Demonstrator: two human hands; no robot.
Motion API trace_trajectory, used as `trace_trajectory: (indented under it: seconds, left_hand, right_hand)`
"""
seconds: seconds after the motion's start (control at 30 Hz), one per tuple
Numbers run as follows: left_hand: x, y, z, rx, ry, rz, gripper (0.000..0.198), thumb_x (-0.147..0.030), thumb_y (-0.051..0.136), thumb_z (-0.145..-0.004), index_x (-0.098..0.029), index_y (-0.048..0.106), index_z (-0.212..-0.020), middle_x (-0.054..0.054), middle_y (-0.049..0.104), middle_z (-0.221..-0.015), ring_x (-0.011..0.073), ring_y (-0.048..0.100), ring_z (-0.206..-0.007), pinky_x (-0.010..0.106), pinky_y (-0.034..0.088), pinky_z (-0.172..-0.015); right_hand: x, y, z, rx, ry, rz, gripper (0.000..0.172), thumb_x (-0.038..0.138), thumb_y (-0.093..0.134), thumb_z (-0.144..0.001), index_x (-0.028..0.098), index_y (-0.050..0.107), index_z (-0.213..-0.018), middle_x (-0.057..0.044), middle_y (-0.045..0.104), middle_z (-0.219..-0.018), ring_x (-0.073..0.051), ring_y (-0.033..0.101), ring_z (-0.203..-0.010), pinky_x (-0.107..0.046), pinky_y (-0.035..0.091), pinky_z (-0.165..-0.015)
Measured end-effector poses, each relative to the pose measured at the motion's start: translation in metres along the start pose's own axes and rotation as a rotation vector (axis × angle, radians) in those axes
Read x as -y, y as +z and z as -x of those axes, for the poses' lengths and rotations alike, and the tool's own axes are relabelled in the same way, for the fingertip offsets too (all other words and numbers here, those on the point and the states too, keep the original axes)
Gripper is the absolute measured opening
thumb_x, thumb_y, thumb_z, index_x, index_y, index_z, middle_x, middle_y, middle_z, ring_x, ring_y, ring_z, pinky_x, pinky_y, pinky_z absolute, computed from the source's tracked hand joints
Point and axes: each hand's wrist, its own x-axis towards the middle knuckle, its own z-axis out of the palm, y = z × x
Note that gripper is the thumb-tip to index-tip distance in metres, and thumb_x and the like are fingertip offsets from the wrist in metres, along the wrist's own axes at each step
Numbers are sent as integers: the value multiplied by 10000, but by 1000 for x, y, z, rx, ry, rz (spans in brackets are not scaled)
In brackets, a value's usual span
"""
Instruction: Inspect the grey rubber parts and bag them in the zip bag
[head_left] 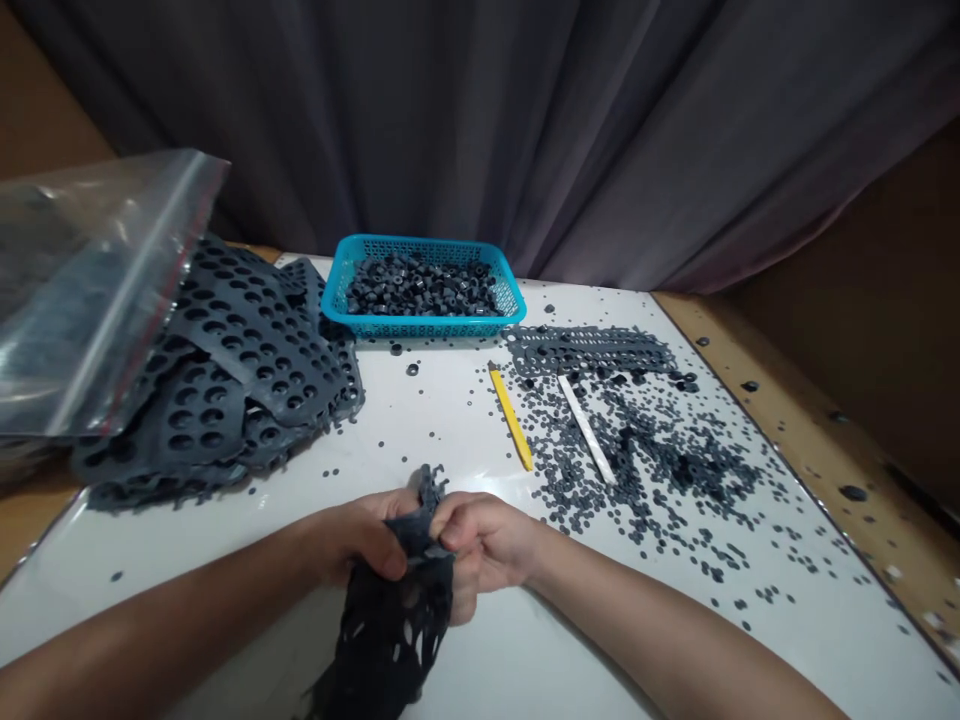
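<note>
My left hand point(360, 535) and my right hand point(480, 548) meet at the middle of the near table edge. Both grip a torn, dark grey perforated rubber sheet point(390, 625), which hangs below them with a ragged top poking up between them. Nearer the back left lies a heap of similar punched rubber sheets point(225, 375). Small dark rubber discs point(645, 455) are scattered to the right of my right hand, around a yellow strip point(511, 418) and a white strip point(586, 430). A punched rubber strip point(589, 350) lies behind them.
A turquoise mesh basket point(424, 326) holding dark rubber pieces stands at the back of the white table point(225, 570). A clear zip bag point(90, 290) overlaps the heap at left. A wooden edge point(810, 430) runs along the right, and a grey curtain point(480, 120) hangs behind.
</note>
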Motion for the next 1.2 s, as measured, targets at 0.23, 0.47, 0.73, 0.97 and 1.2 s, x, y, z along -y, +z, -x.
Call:
trace_trajectory:
  seconds: [0.23,0.47,0.73,0.97,1.2]
  left_hand:
    - [-12,-6,12,138,-258,-87,270,-317,732,-405,-144,573,-537,19,528,-486,142,441,-437,294,366,-457]
    - [-37,15,13,-222,-81,-87,278,-356,710,-496,-143,531,-494,-48,372,-362,53,281,-321,194,168,-330]
    - [-78,41,19,-588,365,-258,239,-376,646,-699,-140,631,-664,3,601,-587,100,525,-526,191,414,-526]
    - [-86,51,19,-690,585,-393,207,-368,638,-711,-162,642,-704,-5,613,-617,121,530,-582,211,419,-556]
    - [-94,51,26,-858,968,-1137,269,-334,488,-816,-169,657,-685,37,625,-748,175,527,-710,276,411,-670]
  right_hand:
    - [-11,5,-1,81,224,12,333,276,581,-582,201,280,-462,93,229,-411,-40,245,-385,-207,233,-422]
    - [15,28,11,-242,-96,490,376,408,631,-703,176,381,-544,88,318,-456,-35,261,-421,-214,196,-449]
    - [83,67,24,-564,-375,1428,323,452,364,-879,194,420,-692,29,396,-649,-98,376,-609,-245,310,-584]
    - [178,42,-8,-1204,-471,2104,352,391,556,-776,148,511,-1027,-146,526,-1112,-299,418,-1066,-442,331,-875]
    - [124,117,-2,-603,-485,2079,322,499,489,-807,183,527,-756,7,579,-730,-109,501,-656,-236,364,-603]
